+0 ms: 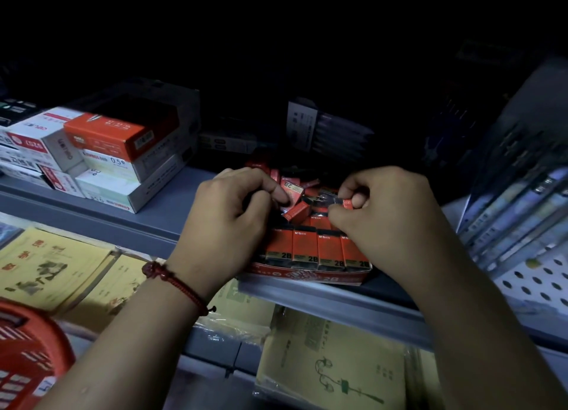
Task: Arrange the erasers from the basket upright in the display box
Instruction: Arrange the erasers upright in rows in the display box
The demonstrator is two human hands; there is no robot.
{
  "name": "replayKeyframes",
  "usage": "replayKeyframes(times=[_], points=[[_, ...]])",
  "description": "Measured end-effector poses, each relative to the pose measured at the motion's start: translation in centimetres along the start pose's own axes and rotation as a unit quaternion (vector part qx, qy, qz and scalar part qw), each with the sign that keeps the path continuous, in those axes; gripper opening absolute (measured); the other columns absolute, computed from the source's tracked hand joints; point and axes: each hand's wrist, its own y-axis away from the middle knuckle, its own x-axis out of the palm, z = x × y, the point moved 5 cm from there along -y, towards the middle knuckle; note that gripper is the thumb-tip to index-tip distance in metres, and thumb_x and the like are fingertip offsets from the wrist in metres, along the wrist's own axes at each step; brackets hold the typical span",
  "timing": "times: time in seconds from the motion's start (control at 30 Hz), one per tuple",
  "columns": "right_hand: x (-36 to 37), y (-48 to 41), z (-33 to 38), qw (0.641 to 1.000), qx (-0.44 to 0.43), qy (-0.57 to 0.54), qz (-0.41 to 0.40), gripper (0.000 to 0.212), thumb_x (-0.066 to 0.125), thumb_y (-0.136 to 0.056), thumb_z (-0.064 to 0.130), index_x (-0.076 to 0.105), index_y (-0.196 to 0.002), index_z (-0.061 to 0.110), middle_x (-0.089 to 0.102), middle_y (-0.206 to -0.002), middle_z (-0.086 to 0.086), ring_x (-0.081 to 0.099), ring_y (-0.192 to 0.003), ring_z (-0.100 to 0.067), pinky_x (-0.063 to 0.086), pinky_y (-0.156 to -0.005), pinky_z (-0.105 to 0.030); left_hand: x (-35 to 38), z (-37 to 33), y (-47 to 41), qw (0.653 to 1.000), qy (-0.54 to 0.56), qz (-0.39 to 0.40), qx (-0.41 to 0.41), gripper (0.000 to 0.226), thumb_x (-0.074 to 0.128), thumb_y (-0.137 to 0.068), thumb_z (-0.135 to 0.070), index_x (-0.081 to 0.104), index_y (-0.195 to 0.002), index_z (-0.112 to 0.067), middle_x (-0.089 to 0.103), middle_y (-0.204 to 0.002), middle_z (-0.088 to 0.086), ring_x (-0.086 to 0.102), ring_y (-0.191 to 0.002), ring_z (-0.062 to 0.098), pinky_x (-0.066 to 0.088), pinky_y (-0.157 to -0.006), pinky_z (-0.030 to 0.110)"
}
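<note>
Step in hand, as judged: standing loose erasers (pixel 310 191) behind front row (pixel 307 249) inside display box (pixel 307 277), sitting centre frame on shelf (pixel 166 222).

Right hand (pixel 387 216) pinching one eraser (pixel 348 203) between thumb and curled forefinger; forearm entering from lower right.

Left hand (pixel 230 216) curling fingers narrow, forefinger touching 2B eraser (pixel 293 191); actual grip hidden, cannot tell.

Technique: turning each piece label-forward, seating it flush against neighbours, steadying row with other hand.

Basket (pixel 30 348) sitting lower left.
</note>
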Motion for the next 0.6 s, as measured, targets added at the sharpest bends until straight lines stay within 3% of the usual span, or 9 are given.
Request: replayKeyframes(times=[0.1,0.2,0.27,0.37,0.43,0.53,0.6], points=[[0.0,0.0,-0.1,0.999,0.013,-0.04,0.005,0.009,0.077,-0.078,0.021,0.069,-0.075,0.025,0.064,-0.065,0.008,0.061,-0.054,-0.004,0.054,-0.052,-0.023,0.0,0.2,0.0,1.0,0.009,0.002,0.001,0.035,0.054,-0.091,0.001,0.076,-0.082,-0.024,0.06,-0.085,-0.044,0.055,-0.075,-0.008,0.035,-0.064,0.003],[-0.2,0.0,-0.5,0.989,0.055,-0.135,-0.006,0.009,0.079,-0.076,0.017,0.071,-0.074,0.02,0.066,-0.063,0.002,0.057,-0.052,0.0,0.046,-0.049,-0.013,0.0,0.5,0.0,1.0,0.005,0.005,0.008,0.035,0.054,-0.091,0.001,0.076,-0.083,-0.025,0.061,-0.085,-0.042,0.056,-0.078,-0.004,0.035,-0.064,0.005],[-0.6,-0.2,-1.1,0.969,0.09,-0.226,-0.035,0.015,0.081,-0.076,0.017,0.07,-0.068,0.01,0.067,-0.059,-0.003,0.057,-0.048,-0.004,0.046,-0.049,-0.021,0.1,0.7,-0.1,1.0,0.011,0.006,0.005,0.033,0.054,-0.091,-0.002,0.076,-0.083,-0.025,0.064,-0.087,-0.038,0.058,-0.081,-0.002,0.037,-0.066,0.005],[-0.4,-0.4,-1.8,0.93,0.131,-0.341,-0.046,0.034,0.087,-0.071,0.021,0.068,-0.073,-0.008,0.071,-0.069,-0.017,0.069,-0.061,-0.03,0.056,-0.061,-0.042,0.2,0.8,-0.2,0.999,0.033,0.001,-0.002,0.024,0.055,-0.089,-0.013,0.076,-0.086,-0.026,0.071,-0.086,-0.021,0.064,-0.085,0.001,0.041,-0.07,0.009],[0.2,-0.5,-1.4,0.914,0.128,-0.385,-0.01,0.024,0.086,-0.073,0.018,0.075,-0.077,-0.002,0.074,-0.074,-0.017,0.073,-0.069,-0.032,0.061,-0.074,-0.052,0.2,0.9,-0.2,0.998,0.058,0.007,-0.01,0.015,0.062,-0.093,-0.018,0.074,-0.093,-0.027,0.073,-0.087,-0.013,0.066,-0.082,0.007,0.047,-0.069,0.017],[1.1,-0.4,-0.6,0.898,0.109,-0.426,0.031,0.005,0.081,-0.079,0.01,0.077,-0.08,0.008,0.077,-0.079,-0.008,0.075,-0.076,-0.023,0.062,-0.076,-0.045,0.1,0.4,-0.1,0.995,0.089,0.044,0.001,0.021,0.07,-0.092,-0.02,0.07,-0.112,-0.028,0.075,-0.093,-0.012,0.067,-0.08,0.017,0.054,-0.072,0.03],[1.8,-0.3,-0.2,0.882,0.104,-0.458,0.046,0.006,0.08,-0.08,0.006,0.076,-0.083,0.009,0.078,-0.086,-0.011,0.077,-0.083,-0.026,0.061,-0.077,-0.042,0.3,0.2,-0.2,0.992,0.105,0.068,0.014,0.036,0.073,-0.091,-0.012,0.066,-0.122,-0.028,0.075,-0.095,-0.012,0.064,-0.076,0.019,0.054,-0.072,0.028]])
